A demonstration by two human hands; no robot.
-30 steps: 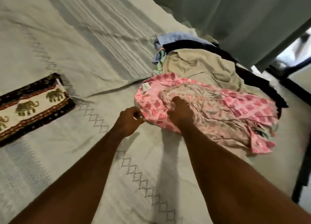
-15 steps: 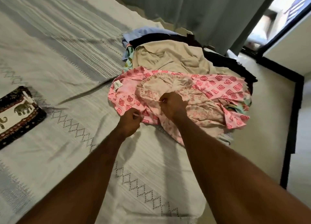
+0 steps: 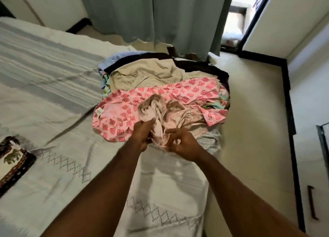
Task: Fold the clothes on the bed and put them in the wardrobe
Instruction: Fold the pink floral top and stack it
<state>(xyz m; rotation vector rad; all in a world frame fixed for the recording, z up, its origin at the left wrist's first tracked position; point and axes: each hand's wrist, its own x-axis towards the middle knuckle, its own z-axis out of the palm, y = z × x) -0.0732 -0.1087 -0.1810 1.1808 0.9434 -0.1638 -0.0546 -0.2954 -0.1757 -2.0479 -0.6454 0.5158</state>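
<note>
While bunching a pale pink crumpled garment (image 3: 161, 124), left hand (image 3: 142, 137) grips it with curled fingers; right hand (image 3: 183, 146) pinches its hem. Lying under it, toward twelve o'clock: pink square-printed cotton top (image 3: 187, 92), beige shirt (image 3: 147, 74), on white woven bedspread (image 3: 53, 98).

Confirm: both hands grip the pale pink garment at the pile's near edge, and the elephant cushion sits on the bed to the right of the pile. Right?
Not quite. The head view shows the elephant cushion on the bed to the left of the pile, not the right. The rest holds: the left hand and right hand both grip the pale pink garment at the pile's near edge.
</note>
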